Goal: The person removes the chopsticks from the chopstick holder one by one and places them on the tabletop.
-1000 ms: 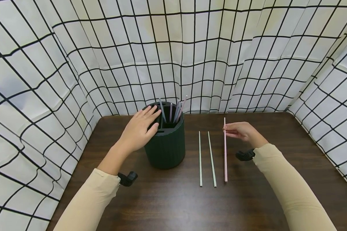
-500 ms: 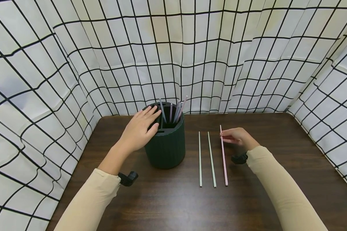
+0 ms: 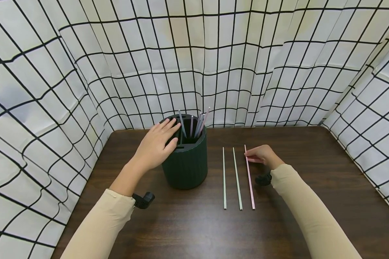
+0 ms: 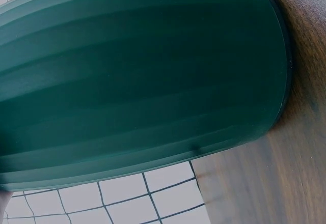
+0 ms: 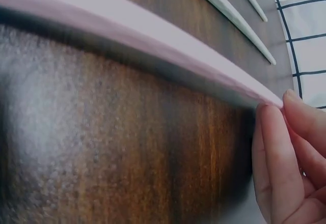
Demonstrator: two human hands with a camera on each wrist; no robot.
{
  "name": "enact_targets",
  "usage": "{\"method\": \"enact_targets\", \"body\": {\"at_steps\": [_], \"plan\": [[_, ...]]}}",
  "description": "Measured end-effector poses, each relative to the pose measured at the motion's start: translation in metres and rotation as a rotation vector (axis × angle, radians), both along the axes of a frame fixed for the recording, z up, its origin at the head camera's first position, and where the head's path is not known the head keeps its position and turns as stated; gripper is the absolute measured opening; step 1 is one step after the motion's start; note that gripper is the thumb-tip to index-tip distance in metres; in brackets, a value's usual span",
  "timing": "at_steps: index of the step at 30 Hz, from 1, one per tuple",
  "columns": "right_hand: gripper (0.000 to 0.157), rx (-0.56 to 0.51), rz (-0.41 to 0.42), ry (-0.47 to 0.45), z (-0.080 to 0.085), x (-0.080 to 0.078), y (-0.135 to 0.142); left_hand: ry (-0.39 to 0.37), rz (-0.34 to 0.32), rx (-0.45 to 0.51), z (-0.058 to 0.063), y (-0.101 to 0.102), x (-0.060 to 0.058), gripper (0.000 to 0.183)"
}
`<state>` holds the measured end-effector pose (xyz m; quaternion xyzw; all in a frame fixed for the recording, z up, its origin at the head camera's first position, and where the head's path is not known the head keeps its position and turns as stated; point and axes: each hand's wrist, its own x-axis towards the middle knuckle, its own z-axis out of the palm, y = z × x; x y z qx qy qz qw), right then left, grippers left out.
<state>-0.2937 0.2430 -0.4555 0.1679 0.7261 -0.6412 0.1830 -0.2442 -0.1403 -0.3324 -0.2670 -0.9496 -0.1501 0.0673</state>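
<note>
A dark green ribbed utensil holder (image 3: 185,169) stands upright left of centre; its side fills most of the left wrist view. My left hand (image 3: 159,144) rests on its top rim with fingers spread. Several pale purple and pink chopsticks (image 3: 199,126) poke up from its right compartment. To its right, two pale green chopsticks (image 3: 237,180) lie side by side on the table. My right hand (image 3: 262,154) pinches a pink chopstick (image 3: 250,183) near its far tip, between thumb and fingertips. That chopstick lies just right of the green ones, low at the table top.
The dark brown wooden table (image 3: 188,230) ends at a white curtain (image 3: 233,72) with a black grid, which surrounds it at the back and sides. A black wrist camera (image 3: 144,200) sits on the left wrist, another by the right sleeve.
My right hand has moved left and towards me, bringing the pink chopstick down beside the green ones. The left hand has stayed on the holder.
</note>
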Motion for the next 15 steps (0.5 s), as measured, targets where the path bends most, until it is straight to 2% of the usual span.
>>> {"method": "enact_targets", "body": {"at_steps": [15], "plan": [[0.007, 0.09, -0.042, -0.011, -0.0034, -0.0042, -0.0027, 0.012, -0.007, 0.011, -0.0014, -0.001, -0.0005, 0.055]]}}
